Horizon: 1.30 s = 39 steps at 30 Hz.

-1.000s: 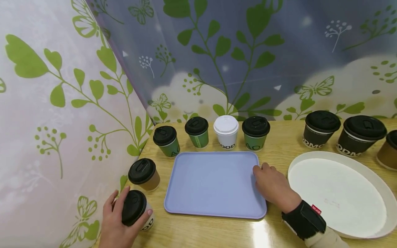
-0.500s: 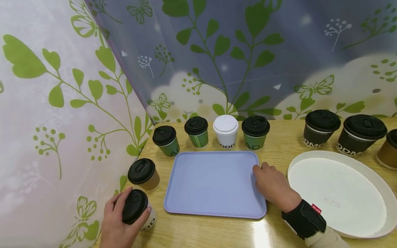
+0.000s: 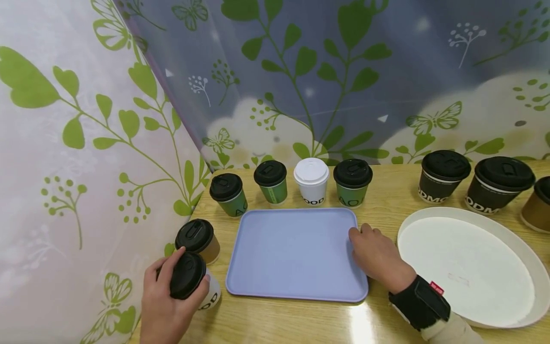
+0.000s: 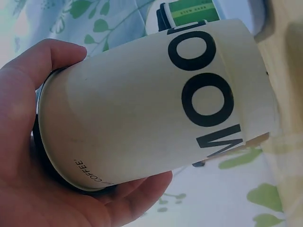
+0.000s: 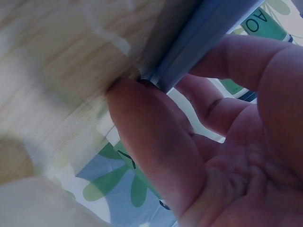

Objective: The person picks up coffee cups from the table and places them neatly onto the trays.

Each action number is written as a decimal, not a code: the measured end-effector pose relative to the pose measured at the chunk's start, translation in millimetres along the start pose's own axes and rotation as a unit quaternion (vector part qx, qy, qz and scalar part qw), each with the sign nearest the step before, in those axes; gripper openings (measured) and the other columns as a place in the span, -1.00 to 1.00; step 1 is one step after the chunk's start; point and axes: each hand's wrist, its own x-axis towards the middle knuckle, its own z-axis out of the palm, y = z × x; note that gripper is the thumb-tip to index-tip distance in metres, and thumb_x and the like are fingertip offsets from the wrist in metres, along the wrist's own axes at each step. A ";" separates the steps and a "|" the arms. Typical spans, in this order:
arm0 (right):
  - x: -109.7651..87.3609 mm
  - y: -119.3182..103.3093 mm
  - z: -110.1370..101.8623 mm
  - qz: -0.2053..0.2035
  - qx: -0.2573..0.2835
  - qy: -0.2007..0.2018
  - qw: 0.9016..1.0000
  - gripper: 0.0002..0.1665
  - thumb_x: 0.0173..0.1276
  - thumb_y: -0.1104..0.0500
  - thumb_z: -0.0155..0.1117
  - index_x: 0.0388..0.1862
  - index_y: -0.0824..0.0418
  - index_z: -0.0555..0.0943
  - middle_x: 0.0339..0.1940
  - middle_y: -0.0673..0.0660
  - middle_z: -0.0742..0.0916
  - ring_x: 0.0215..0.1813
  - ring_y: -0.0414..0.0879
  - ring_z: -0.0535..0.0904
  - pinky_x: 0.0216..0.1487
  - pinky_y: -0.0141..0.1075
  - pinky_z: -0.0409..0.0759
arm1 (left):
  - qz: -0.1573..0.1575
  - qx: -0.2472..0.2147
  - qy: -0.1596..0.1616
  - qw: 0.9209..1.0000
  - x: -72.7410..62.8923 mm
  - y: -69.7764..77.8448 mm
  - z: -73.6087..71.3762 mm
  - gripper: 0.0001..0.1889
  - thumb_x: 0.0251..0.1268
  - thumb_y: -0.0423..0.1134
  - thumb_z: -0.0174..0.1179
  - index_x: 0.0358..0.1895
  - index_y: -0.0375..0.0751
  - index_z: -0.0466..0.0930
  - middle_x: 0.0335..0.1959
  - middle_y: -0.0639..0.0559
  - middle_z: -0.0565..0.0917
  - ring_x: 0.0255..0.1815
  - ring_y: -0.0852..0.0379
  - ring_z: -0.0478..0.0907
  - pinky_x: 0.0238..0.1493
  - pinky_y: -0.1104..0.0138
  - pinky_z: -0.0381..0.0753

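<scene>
My left hand (image 3: 165, 298) grips a white paper coffee cup (image 3: 211, 292) from above, fingers and thumb spread around its black lid (image 3: 187, 274). In the left wrist view the white coffee cup (image 4: 128, 109) shows its dark lettering, with its base over the wooden table. Right behind it stands a brown coffee cup (image 3: 210, 251) with a black lid. A lavender tray (image 3: 296, 255) lies flat in the middle. At its right edge, my right hand (image 3: 380, 258) holds the rim, and the right wrist view shows the thumb and fingers at the tray's edge (image 5: 203, 45).
Behind the tray stand green cups (image 3: 234, 205) with black lids and a white cup (image 3: 311, 188) with a white lid. A round white tray (image 3: 468, 272) lies at right, with black cups (image 3: 438, 184) and a brown cup (image 3: 537, 208) behind it. Printed cloth (image 3: 142, 119) borders the table.
My left hand has moved slightly forward with the white coffee cup, bringing its lid closer to the brown cup. The right hand keeps its place on the tray.
</scene>
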 end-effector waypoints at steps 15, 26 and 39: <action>0.4 0.9 0.1 -0.003 0.005 -0.001 1.000 -0.86 0.42 0.35 0.25 -0.09 0.38 0.59 -0.32 0.28 0.57 -0.36 0.13 0.53 -0.44 -0.03 0.55 | 0.051 -0.028 -0.023 0.998 15.8 17.7 7.0 -0.25 0.01 -0.18 0.60 0.38 0.02 0.57 0.25 -0.24 0.40 0.19 -0.31 0.50 0.04 -0.27 0.55; 0.9 3.0 1.7 -0.005 0.005 0.002 1.000 -0.83 0.40 0.34 0.28 -0.08 0.39 0.59 -0.31 0.29 0.57 -0.36 0.13 0.53 -0.44 -0.02 0.56 | 0.086 -0.032 -0.032 0.995 22.2 22.8 9.6 -0.23 0.00 -0.16 0.60 0.39 0.06 0.56 0.26 -0.19 0.43 0.21 -0.30 0.51 0.04 -0.27 0.57; 1.1 2.7 1.6 -0.005 0.001 0.001 1.000 -0.85 0.41 0.34 0.27 -0.09 0.38 0.59 -0.30 0.30 0.58 -0.35 0.15 0.54 -0.44 -0.01 0.56 | 0.116 -0.030 -0.064 0.991 17.1 26.1 13.6 -0.23 0.04 -0.12 0.58 0.41 0.07 0.53 0.28 -0.21 0.41 0.23 -0.32 0.48 0.10 -0.33 0.51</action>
